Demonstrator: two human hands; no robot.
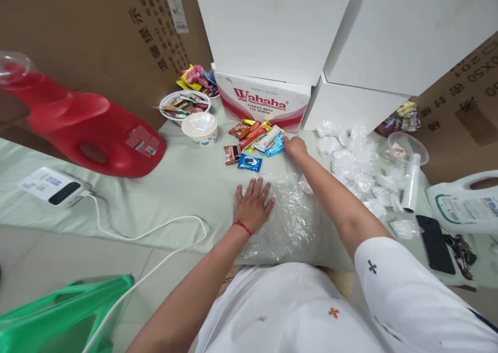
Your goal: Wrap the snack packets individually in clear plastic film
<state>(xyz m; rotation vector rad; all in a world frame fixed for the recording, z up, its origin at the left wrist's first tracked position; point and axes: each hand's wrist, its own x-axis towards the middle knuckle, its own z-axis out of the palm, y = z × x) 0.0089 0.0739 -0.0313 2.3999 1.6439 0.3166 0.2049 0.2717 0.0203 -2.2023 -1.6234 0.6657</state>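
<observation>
My left hand (pixel 252 205) lies flat, fingers spread, on the near left part of a crumpled sheet of clear plastic film (pixel 290 223). Just beyond its fingertips is a blue snack packet (pixel 249 163), with a brown snack packet (pixel 232 154) beside it. My right hand (pixel 295 148) reaches to the right edge of a heap of small wrapped snacks (pixel 254 134). Its fingers are closed at the edge of a light-blue snack packet (pixel 275 146); the fingertips are partly hidden. A white-wrapped snack (pixel 268 137) lies on top of that packet.
Behind the snacks stands a Wahaha carton (pixel 264 101). At left are a paper bowl (pixel 199 129), a snack-filled tub (pixel 165 110) and a red jug (pixel 97 130). Plastic-wrapped bundles (pixel 352 158), a film roll (pixel 411 184), a phone (pixel 434 244) and keys (pixel 461 252) lie right.
</observation>
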